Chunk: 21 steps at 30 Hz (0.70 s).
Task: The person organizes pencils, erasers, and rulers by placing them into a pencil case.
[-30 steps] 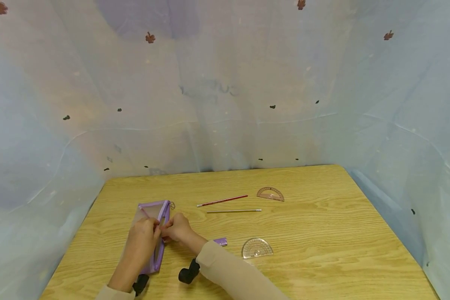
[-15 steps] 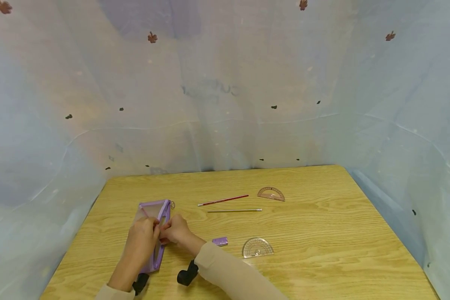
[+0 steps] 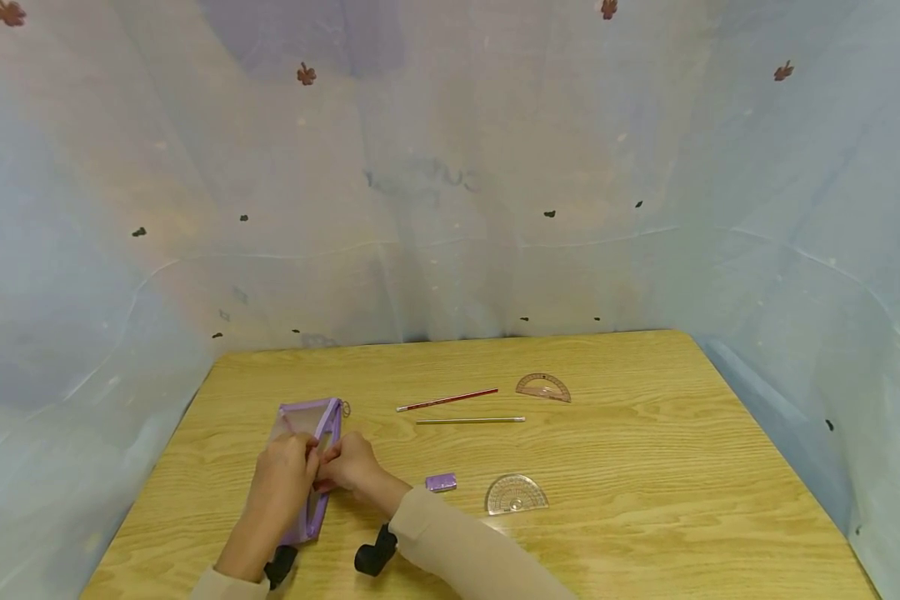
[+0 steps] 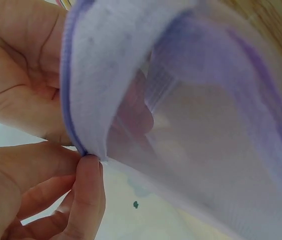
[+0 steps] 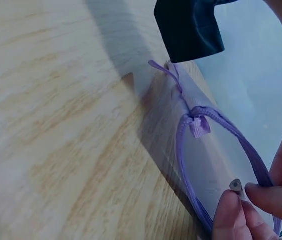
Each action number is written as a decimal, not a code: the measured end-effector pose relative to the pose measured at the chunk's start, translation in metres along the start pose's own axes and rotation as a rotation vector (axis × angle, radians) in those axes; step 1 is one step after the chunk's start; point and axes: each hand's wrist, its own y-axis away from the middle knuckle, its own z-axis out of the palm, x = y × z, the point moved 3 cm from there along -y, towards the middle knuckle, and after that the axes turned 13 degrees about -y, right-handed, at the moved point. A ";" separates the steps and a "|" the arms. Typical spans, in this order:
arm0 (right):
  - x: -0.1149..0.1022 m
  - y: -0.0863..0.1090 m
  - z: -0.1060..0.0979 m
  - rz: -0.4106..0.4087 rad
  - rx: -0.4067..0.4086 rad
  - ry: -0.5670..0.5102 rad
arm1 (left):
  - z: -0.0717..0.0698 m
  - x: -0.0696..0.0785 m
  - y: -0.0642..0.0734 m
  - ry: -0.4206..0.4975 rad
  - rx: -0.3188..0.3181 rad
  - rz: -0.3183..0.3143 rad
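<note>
Pouch (image 3: 307, 415) sat on the L side of the table (image 3: 645, 467), mouth unzipped & gaping. L grip (image 3: 279, 477) was clamped on the mouth's edge, finger & thumb pinching the zip tape. R grip (image 3: 351, 462) was at the mouth too, fingertips prob. together on the end of a pencil (image 5: 236, 186); exact split of the hold was hard to tell w/ both grips crowded tip to tip. A pink stick (image 3: 288, 423) showed thru the mesh nr the far end, poss. the same pencil, couldn't confirm.

Main risk: L pinch slipping. Tape looked thin & floppy, so the mouth could sag & the pencil's end catch on the zip. 2nd: if stick = pencil, it ran slantwise, so a hard push could wedge it in the corner, strain the mesh, or leave the tail poking past the zip. 3rd: small blunt end, easy to lose from the fingertips.

Also, R sleeve (image 3: 465, 533) was right beside the eraser (image 3: 441, 482), w/ the clear protractor (image 3: 516, 496) just beyond; a quick pull-back could've swept either. Red pencil (image 3: 447, 400) & gold pencil (image 3: 471, 420) lay well apart from both grips, but a table bump might've rolled them.
</note>
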 end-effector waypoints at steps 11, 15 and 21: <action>0.001 0.000 -0.001 -0.017 -0.026 -0.046 | 0.000 0.000 -0.001 0.006 -0.003 -0.011; 0.000 0.001 -0.003 -0.030 -0.026 -0.052 | 0.001 0.000 -0.001 0.005 -0.008 -0.019; -0.001 0.001 -0.006 -0.038 -0.016 -0.042 | 0.001 -0.001 -0.001 0.007 -0.011 -0.022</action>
